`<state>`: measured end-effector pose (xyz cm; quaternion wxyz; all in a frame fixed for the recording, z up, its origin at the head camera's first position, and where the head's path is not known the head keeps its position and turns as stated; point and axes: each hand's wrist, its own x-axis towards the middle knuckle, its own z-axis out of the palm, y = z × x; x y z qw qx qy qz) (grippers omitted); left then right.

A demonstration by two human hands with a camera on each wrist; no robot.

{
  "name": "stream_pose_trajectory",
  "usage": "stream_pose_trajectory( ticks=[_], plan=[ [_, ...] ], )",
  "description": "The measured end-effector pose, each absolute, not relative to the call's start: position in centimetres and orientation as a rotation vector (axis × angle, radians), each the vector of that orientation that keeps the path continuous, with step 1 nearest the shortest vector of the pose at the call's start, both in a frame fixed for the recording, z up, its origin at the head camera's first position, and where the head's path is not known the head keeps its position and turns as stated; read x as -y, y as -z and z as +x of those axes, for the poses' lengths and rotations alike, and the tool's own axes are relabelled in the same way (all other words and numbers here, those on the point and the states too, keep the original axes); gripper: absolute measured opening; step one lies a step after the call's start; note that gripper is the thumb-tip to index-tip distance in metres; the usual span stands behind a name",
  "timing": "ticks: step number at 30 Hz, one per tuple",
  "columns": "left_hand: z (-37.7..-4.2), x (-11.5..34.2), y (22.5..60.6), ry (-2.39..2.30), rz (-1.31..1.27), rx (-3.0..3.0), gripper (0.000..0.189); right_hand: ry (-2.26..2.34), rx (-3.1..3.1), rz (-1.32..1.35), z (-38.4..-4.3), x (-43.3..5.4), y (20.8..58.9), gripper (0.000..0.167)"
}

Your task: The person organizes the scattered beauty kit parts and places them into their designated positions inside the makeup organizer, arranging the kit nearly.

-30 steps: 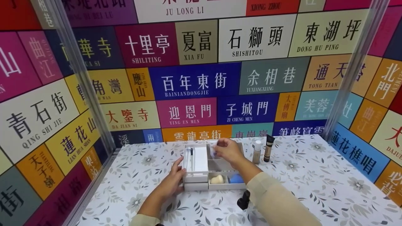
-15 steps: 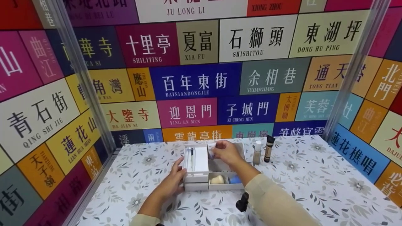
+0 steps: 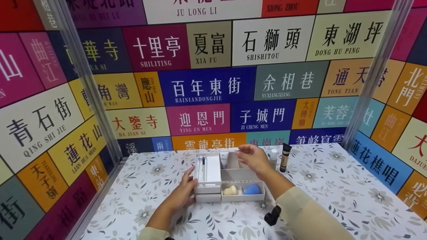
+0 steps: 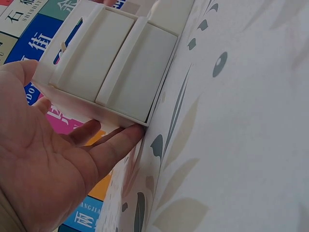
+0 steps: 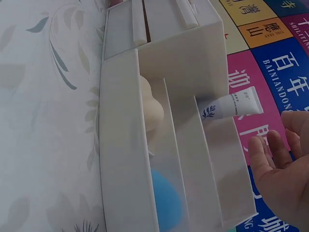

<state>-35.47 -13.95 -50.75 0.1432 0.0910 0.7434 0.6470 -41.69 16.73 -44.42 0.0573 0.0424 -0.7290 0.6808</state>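
A white desktop organizer with drawers stands on the table. My left hand rests on its left side, and in the left wrist view the extended fingers touch its side wall. A small white squeeze tube with a blue leaf print leans in a rear compartment, cap end down out of sight. My right hand hovers over the right rear compartment, fingers loosely bent, apart from the tube and holding nothing. A beige makeup sponge and a blue one sit in the front compartments.
A slim brush-like stick lies in the organizer's top tray. Right of it stand a white-capped bottle, partly behind my right hand, and a black tube. The patterned tabletop reaches back to a sign-covered wall.
My right hand has let go of the squeeze tube in the rear compartment and moved to the right, its fingers loosening. The left hand stays against the organizer.
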Motion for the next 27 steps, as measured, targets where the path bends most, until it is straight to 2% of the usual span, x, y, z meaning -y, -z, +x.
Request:
stream_pose_trajectory(
  ticks=[15,22,27],
  plan=[
    [-35.4,13.9,50.8,-1.880,0.268,-2.112,0.066,-1.929,2.312,0.048,-38.8,-24.7,43.6,0.045],
    [-35.5,14.0,50.9,-1.888,0.302,-2.116,0.068,-1.885,2.337,0.014,-37.9,-28.3,44.2,0.052],
    [-35.6,14.1,50.9,-1.870,0.289,-2.127,0.068,-1.837,2.369,-0.040,-37.7,-30.0,45.1,0.051]
  ],
)
